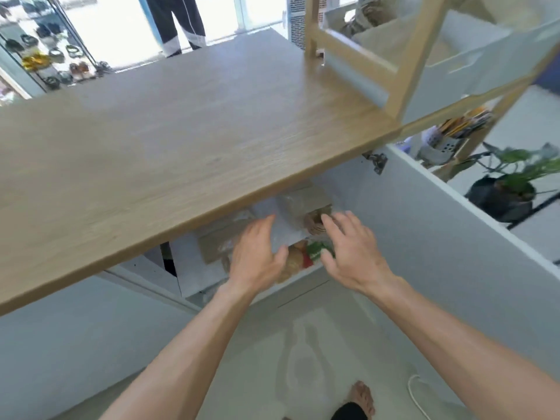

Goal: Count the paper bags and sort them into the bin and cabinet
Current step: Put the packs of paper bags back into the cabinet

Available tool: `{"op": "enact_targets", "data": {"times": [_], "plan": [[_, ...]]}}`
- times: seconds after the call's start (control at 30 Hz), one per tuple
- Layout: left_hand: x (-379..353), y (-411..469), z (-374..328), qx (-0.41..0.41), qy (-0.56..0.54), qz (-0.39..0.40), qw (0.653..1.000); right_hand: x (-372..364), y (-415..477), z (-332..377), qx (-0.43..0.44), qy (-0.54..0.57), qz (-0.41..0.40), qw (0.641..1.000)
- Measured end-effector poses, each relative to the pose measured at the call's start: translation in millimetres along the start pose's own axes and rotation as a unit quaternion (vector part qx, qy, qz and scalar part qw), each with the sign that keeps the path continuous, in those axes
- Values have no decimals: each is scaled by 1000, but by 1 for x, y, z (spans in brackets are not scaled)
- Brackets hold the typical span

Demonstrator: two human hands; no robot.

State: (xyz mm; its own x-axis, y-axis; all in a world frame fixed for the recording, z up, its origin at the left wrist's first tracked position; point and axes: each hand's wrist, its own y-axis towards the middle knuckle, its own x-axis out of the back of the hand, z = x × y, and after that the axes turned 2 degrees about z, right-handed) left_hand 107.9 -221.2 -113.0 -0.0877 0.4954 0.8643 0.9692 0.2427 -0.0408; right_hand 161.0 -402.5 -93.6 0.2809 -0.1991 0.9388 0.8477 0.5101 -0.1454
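L hand [257, 250]: fingers straight, loosely spread, nothing gripped. Fingertips at edge of flat white paper bag [286, 230]; contact unclear (blur). R hand [353, 253]: fingers splayed, nothing gripped, just beside brown paper bag w/ twisted handles [315, 221]. Both bags lie inside white cabinet [188, 274] under near edge of light wood counter [181, 131]. White cabinet door [439, 237] stands open at right. Second flat brown bag [212, 242] lies left of L hand. Red/green packet [312, 256] sits between hands. Wooden-frame rack [406, 56] stands at counter's far right corner.
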Motion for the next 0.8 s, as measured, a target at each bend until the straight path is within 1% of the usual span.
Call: {"op": "enact_targets", "data": {"times": [0.13, 0.27, 0.4, 0.6, 0.7, 0.8], "plan": [[4, 3, -60, -75, -21, 9, 997, 37, -47, -24, -56, -13, -36, 998], [-4, 7, -126, -143, -13, 23, 989, 66, -97, -55, -116, -37, -56, 991], [-25, -1, -196, -235, 21, 56, 970, 83, -148, -93, -182, -31, -107, 977], [-76, -35, -275, -334, 81, 130, 930, 95, -224, -150, -276, -32, -128, 952], [-97, -54, -299, -365, 104, 161, 911, 92, -257, -174, -312, -16, -141, 939], [-114, -63, -313, -350, 121, 189, 909, 88, -282, -195, -336, -1, -123, 934]]}}
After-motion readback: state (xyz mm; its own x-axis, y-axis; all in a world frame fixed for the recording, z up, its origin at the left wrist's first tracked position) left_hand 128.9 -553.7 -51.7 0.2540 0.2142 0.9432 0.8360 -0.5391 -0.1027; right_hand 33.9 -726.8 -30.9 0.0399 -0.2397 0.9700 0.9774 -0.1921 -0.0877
